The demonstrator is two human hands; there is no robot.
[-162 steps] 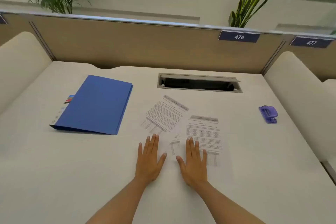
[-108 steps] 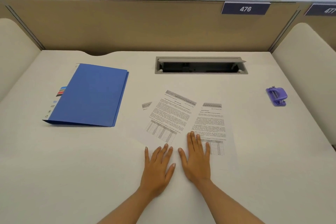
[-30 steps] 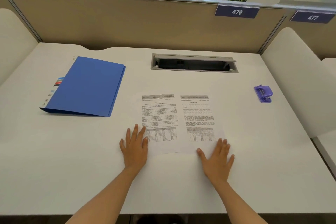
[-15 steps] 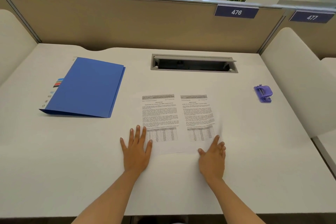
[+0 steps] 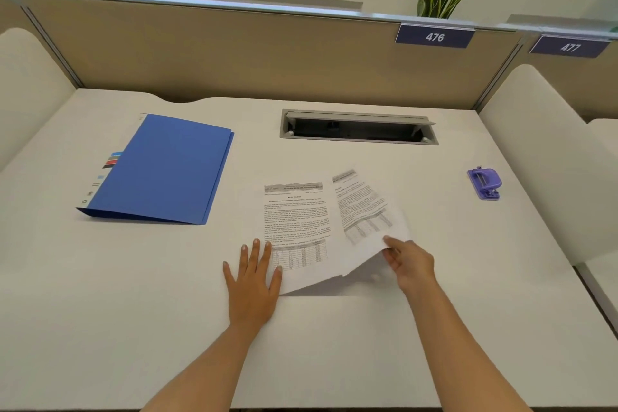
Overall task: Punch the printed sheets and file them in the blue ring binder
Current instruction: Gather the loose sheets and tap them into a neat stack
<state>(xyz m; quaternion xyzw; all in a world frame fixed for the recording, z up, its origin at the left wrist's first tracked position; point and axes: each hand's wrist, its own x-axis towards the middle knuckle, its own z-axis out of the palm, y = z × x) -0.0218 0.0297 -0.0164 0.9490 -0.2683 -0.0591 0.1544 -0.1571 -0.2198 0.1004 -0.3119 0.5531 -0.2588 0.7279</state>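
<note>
Paper: left hand [image 5: 252,284] flat, fingers straight, pressing left sheet [image 5: 296,214] — right hand [image 5: 413,262] pinching right sheet [image 5: 364,207], near edge raised. Binder [image 5: 167,170] left, punch [image 5: 485,182] right.

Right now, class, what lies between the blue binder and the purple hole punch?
In the head view, two printed sheets: one flat under the left hand, the other held up by the right hand.
</note>
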